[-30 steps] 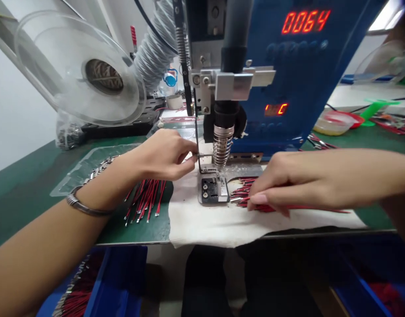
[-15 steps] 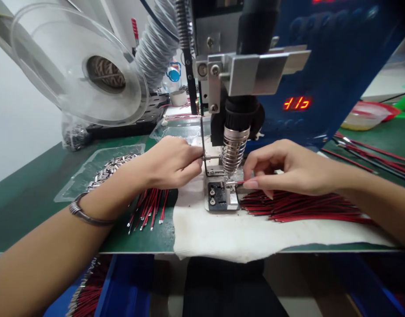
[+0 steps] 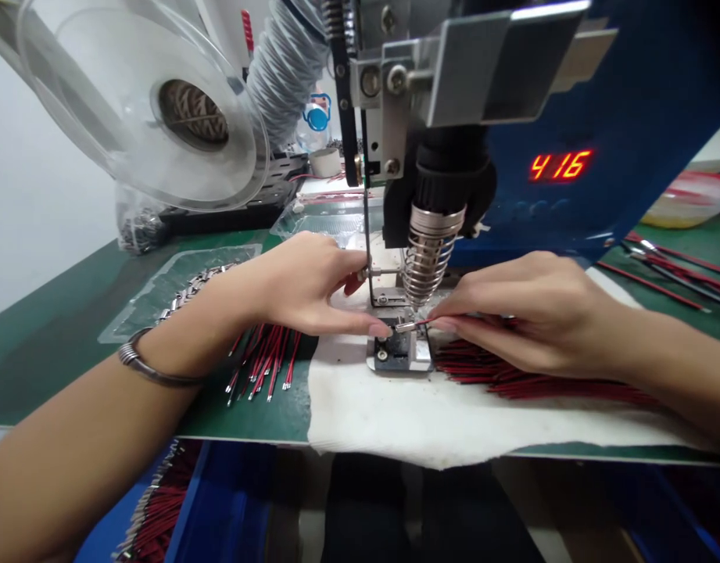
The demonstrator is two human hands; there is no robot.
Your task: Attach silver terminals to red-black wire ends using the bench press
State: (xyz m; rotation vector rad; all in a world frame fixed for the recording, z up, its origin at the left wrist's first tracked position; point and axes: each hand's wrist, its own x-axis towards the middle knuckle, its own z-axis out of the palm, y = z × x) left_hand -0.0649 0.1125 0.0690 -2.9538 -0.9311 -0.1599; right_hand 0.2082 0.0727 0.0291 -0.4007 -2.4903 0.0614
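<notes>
Between the thumb and fingers of my right hand (image 3: 535, 313) is a thin red wire (image 3: 424, 320), with a small metal connector (image 3: 405, 328) at its end, just above the black and silver fixture (image 3: 395, 356). My left hand (image 3: 301, 285) holds nothing. Its thumb reaches out close to the connector; whether they touch I cannot tell. The other fingers curl beside the machine's thin upright bar. Over the fixture stands the soldering head (image 3: 433, 244), wrapped in a metal spring. A bundle of red and black wires (image 3: 494, 371) lies under my right hand.
A plastic tray of metal connectors (image 3: 189, 285) and more wires (image 3: 266, 363) sit at the left. White cloth (image 3: 371, 418) lies beneath the fixture. Behind are a blue machine box (image 3: 529, 219) with a red display and a clear spool (image 3: 130, 125). Blue bins (image 3: 219, 500) stand below the table edge.
My left thumb has stretched out from the curled hand toward the fixture. The connector on the wire has come up off the fixture and tilted. The camera view has shifted slightly; the display reads clearly.
</notes>
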